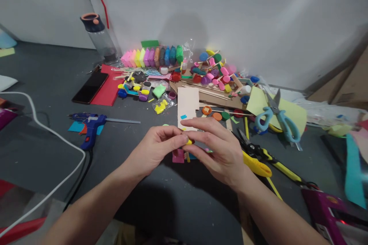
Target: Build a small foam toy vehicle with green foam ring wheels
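Note:
My left hand (156, 147) and my right hand (220, 149) meet above the dark table, fingertips pinched together on a small yellow piece of clay (189, 142). Most of that piece is hidden by the fingers. Just under the hands lie a pink paper square (178, 156) and other small coloured scraps. A pale wooden board (188, 106) with a small blue square on it lies right behind the hands.
Blue hot-glue gun (91, 130) and a white cable (43, 124) at left. Phone (90, 87) on a red sheet. A row of coloured clay bars (152, 56) and a bottle (99, 38) by the wall. Blue scissors (277, 118) and yellow-handled cutters (260, 162) at right.

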`<action>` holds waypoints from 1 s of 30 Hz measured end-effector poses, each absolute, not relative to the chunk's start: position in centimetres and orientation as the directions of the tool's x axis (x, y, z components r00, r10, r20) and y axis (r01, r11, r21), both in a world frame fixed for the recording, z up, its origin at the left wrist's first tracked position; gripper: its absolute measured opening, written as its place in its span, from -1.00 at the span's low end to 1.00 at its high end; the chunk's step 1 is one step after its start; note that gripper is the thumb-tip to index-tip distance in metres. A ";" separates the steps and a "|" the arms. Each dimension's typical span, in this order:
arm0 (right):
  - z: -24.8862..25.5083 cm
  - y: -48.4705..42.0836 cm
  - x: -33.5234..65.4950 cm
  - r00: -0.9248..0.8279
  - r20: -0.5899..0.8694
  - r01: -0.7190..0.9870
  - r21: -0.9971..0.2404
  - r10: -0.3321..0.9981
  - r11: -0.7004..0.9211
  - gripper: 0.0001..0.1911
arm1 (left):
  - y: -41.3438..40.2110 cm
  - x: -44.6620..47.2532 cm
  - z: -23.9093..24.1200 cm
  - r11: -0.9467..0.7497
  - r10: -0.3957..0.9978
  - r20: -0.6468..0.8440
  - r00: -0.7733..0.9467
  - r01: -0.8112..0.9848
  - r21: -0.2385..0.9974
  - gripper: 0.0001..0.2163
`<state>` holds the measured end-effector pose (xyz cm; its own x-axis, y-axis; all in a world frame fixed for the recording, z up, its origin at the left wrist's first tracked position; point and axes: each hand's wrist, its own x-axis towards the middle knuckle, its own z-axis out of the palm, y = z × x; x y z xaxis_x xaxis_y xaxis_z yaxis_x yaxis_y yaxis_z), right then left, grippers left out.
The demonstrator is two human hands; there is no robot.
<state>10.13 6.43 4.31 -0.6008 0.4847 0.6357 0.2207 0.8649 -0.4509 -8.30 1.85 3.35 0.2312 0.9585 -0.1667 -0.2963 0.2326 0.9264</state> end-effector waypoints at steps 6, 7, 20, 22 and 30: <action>4.1 6.5 10.3 -0.584 0.668 0.203 -0.429 0.460 0.880 -0.81 | 1.7 -8.2 3.2 0.248 0.948 -0.174 0.265 -0.278 0.928 -0.73; 4.1 6.6 10.3 -0.589 0.675 0.203 -0.409 0.445 0.890 -0.82 | 1.7 -8.3 3.1 0.264 0.943 -0.184 0.276 -0.290 0.920 -0.73; 4.4 6.4 10.3 -0.580 0.675 0.202 -0.422 0.455 0.884 -0.87 | 1.5 -8.2 3.4 0.243 0.947 -0.179 0.268 -0.229 0.943 -0.69; 4.4 6.4 10.3 -0.594 0.665 0.192 -0.431 0.454 0.882 -0.84 | 1.5 -8.3 3.3 0.247 0.945 -0.182 0.272 -0.230 0.941 -0.68; 4.5 6.3 10.2 -0.585 0.644 0.203 -0.472 0.493 0.858 -0.87 | 1.5 -8.1 4.0 0.161 0.974 -0.128 0.189 -0.176 0.971 -0.69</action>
